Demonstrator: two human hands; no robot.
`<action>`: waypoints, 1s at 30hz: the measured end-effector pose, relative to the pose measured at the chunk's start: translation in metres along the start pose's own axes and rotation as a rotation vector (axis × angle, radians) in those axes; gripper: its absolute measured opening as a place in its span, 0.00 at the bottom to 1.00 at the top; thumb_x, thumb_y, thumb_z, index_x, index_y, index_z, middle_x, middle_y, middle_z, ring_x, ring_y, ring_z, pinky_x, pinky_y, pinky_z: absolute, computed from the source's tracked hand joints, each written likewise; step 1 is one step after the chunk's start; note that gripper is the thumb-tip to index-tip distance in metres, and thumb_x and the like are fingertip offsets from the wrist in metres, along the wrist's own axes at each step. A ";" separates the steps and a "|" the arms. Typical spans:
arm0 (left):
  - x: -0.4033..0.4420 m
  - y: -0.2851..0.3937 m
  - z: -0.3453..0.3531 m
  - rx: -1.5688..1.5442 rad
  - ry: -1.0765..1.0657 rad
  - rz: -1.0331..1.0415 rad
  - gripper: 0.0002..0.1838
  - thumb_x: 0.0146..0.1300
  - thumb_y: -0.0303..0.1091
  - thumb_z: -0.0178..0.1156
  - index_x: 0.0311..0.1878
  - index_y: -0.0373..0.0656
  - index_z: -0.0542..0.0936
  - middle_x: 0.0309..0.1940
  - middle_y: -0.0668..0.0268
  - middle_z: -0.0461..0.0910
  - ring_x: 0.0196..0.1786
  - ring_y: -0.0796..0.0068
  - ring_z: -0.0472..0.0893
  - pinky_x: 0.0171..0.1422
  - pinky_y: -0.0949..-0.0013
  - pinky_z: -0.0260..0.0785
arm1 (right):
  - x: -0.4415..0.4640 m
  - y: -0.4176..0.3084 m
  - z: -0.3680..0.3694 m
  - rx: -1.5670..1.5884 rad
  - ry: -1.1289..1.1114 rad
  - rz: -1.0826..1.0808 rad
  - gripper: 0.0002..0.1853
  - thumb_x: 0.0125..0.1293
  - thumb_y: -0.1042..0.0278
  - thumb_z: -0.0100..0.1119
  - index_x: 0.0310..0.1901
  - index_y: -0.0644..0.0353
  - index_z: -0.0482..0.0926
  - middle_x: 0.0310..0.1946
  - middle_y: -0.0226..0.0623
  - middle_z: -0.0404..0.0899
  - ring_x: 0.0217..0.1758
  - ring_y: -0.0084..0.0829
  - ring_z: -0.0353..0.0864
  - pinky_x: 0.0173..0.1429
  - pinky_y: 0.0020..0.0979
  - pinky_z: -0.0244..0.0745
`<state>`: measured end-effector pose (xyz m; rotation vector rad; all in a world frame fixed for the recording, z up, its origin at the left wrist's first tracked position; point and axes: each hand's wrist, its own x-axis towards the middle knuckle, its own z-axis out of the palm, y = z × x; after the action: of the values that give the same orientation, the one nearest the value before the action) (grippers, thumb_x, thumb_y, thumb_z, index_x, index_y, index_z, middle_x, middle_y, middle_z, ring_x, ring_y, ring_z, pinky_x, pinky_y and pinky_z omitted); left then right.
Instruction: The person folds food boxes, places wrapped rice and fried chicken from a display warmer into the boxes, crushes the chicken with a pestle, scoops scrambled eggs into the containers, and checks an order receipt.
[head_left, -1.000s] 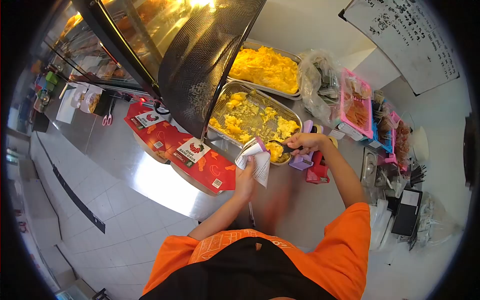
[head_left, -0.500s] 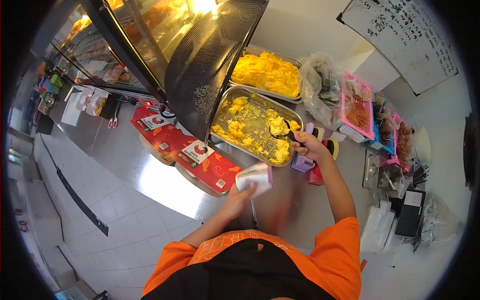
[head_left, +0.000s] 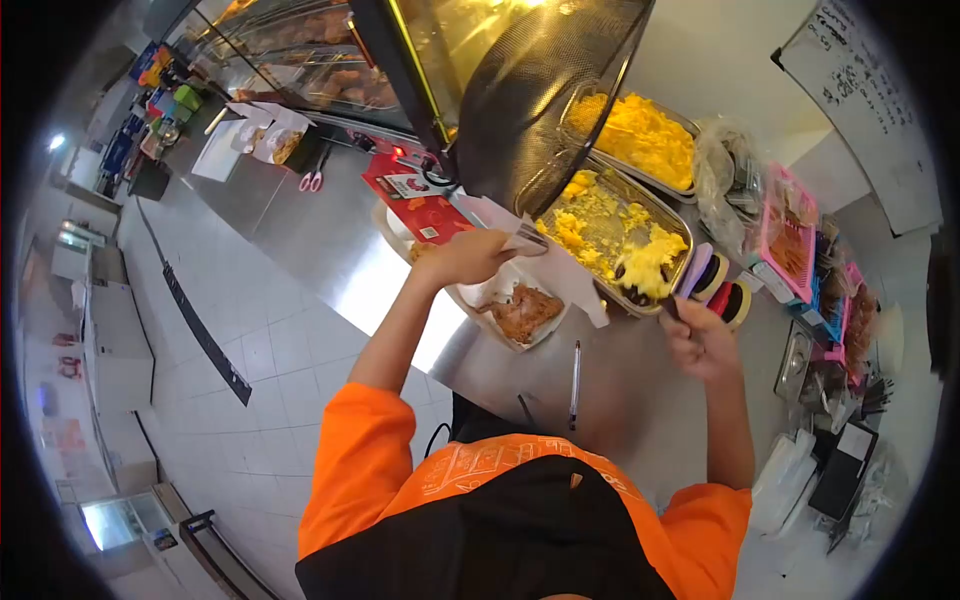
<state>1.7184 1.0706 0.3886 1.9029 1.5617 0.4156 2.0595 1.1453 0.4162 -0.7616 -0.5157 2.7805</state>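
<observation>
My left hand (head_left: 468, 258) is closed on a small paper cup (head_left: 526, 240), only partly visible, and is against the raised white lid (head_left: 575, 283) of a takeaway box. In that box lie a piece of fried chicken (head_left: 527, 314) and a white mound beside it. My right hand (head_left: 703, 343) grips the dark handle of a serving spoon (head_left: 672, 306), whose bowl is hidden under yellow scrambled egg (head_left: 650, 262). The spoon is over the near right corner of a metal tray (head_left: 683, 222) with scattered egg in it.
A second tray of yellow egg (head_left: 645, 135) stands behind. A dark mesh cover (head_left: 540, 110) hangs beside the lit display case. Another red-lidded box (head_left: 425, 205) sits left of the open one. A pen (head_left: 575, 385) lies on the steel counter; pink baskets (head_left: 790, 240) stand right.
My left hand has moved with the cup to the takeaway boxes, and one lid is now up, showing chicken. My right hand has drawn the egg-laden spoon toward the tray's near edge. The view has shifted.
</observation>
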 end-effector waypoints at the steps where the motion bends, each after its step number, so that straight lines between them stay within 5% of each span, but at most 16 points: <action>1: 0.001 0.003 -0.002 -0.137 -0.029 -0.059 0.16 0.62 0.35 0.46 0.50 0.38 0.70 0.43 0.56 0.74 0.45 0.64 0.73 0.49 0.68 0.64 | 0.000 0.017 0.008 0.052 -0.087 0.029 0.09 0.64 0.63 0.42 0.44 0.54 0.65 0.21 0.26 0.60 0.11 0.12 0.50 0.12 0.12 0.46; 4: -0.004 0.006 -0.010 -0.537 -0.027 -0.114 0.17 0.62 0.36 0.48 0.52 0.38 0.68 0.46 0.64 0.73 0.49 0.74 0.72 0.53 0.70 0.63 | 0.020 0.051 0.028 0.138 -0.180 0.135 0.09 0.65 0.62 0.42 0.44 0.54 0.65 0.21 0.26 0.59 0.12 0.12 0.50 0.13 0.13 0.46; 7: -0.023 0.000 0.000 -1.176 0.117 -0.274 0.18 0.61 0.36 0.49 0.53 0.37 0.67 0.49 0.62 0.72 0.51 0.71 0.71 0.56 0.69 0.62 | 0.050 0.080 0.029 0.106 -0.121 0.171 0.06 0.65 0.61 0.42 0.40 0.51 0.64 0.22 0.26 0.59 0.13 0.13 0.51 0.15 0.14 0.45; 11: -0.053 0.019 -0.014 -1.798 0.071 0.024 0.24 0.61 0.37 0.48 0.58 0.38 0.59 0.53 0.51 0.67 0.56 0.59 0.67 0.59 0.58 0.62 | 0.095 0.106 0.014 0.082 -0.005 0.072 0.05 0.65 0.61 0.41 0.41 0.49 0.63 0.24 0.26 0.60 0.14 0.14 0.53 0.16 0.15 0.46; 18: -0.089 0.040 -0.035 -2.003 0.090 0.164 0.30 0.61 0.47 0.45 0.61 0.41 0.53 0.58 0.48 0.59 0.59 0.55 0.64 0.60 0.55 0.60 | 0.137 0.123 0.005 -0.031 0.211 -0.070 0.05 0.65 0.66 0.40 0.43 0.49 0.63 0.25 0.27 0.61 0.16 0.15 0.57 0.19 0.14 0.51; 21: -0.096 0.045 -0.037 -2.035 0.085 0.197 0.34 0.61 0.53 0.40 0.63 0.41 0.49 0.57 0.42 0.57 0.60 0.50 0.61 0.60 0.52 0.59 | 0.144 0.127 0.014 -0.177 0.259 -0.162 0.15 0.65 0.68 0.39 0.54 0.51 0.59 0.29 0.29 0.64 0.18 0.15 0.59 0.20 0.13 0.54; 26: -0.099 0.047 -0.043 -2.064 0.109 0.230 0.33 0.61 0.55 0.38 0.62 0.42 0.50 0.57 0.44 0.58 0.60 0.52 0.61 0.61 0.52 0.58 | 0.179 0.162 0.030 -0.914 0.440 -0.745 0.29 0.64 0.65 0.42 0.63 0.62 0.43 0.41 0.41 0.68 0.38 0.31 0.70 0.39 0.26 0.67; 30: -0.097 0.042 -0.042 -2.086 0.113 0.188 0.32 0.60 0.54 0.40 0.61 0.43 0.54 0.55 0.48 0.62 0.59 0.57 0.65 0.60 0.55 0.60 | 0.176 0.164 0.070 -1.060 0.543 -0.615 0.28 0.63 0.60 0.42 0.59 0.69 0.50 0.49 0.54 0.62 0.55 0.43 0.62 0.57 0.38 0.56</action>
<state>1.7008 0.9847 0.4614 0.2764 0.2595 1.4219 1.8564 1.0275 0.3297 -1.1931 -1.7462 1.5051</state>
